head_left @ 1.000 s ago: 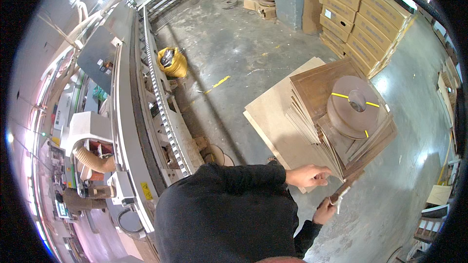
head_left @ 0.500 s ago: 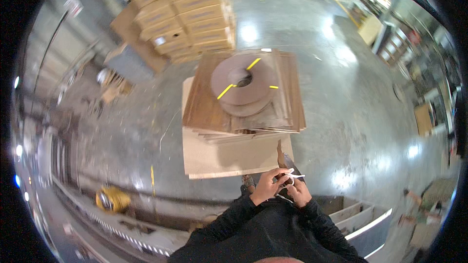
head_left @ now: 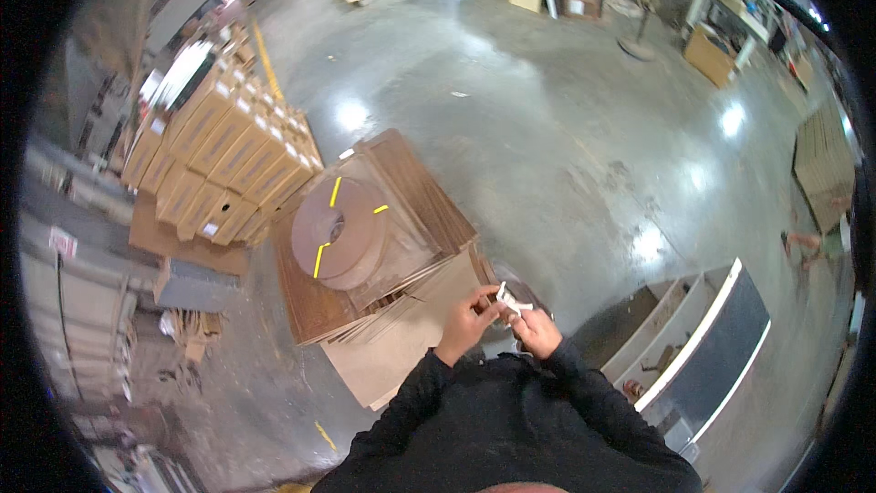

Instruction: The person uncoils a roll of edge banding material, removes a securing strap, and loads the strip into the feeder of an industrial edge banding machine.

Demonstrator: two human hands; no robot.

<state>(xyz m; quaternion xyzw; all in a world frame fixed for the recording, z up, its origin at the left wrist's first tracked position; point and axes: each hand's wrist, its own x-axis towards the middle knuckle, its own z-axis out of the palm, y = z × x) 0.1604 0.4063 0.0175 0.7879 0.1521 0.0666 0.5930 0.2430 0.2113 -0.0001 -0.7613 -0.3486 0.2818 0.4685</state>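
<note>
Close in front of my body, both hands are together at a thin, bent white strip point(head_left: 513, 301). My left hand point(head_left: 467, 324) is closed, its thumb and fingers pinching the strip from the left. From the right, my right hand point(head_left: 537, 330) is closed on the strip's lower part. The strip's exact kind is too small to tell. Beyond my hands, to the left, a large coil of brown band point(head_left: 312, 230) with yellow tape pieces lies flat on a stack of brown boards point(head_left: 424, 196). A pale cardboard sheet point(head_left: 365, 367) sticks out under the boards' near side.
Stacked cartons point(head_left: 219, 141) stand behind the boards at the left. Close on my right is a cabinet-like unit point(head_left: 716, 347) with white edges and a dark panel. A pedestal fan point(head_left: 636, 47) stands far right. Another person's arm point(head_left: 803, 242) shows at the right edge.
My view has turned right, so the boards, coil and cartons sit farther left and the cabinet-like unit shows more fully. Both hands stay together on the white strip.
</note>
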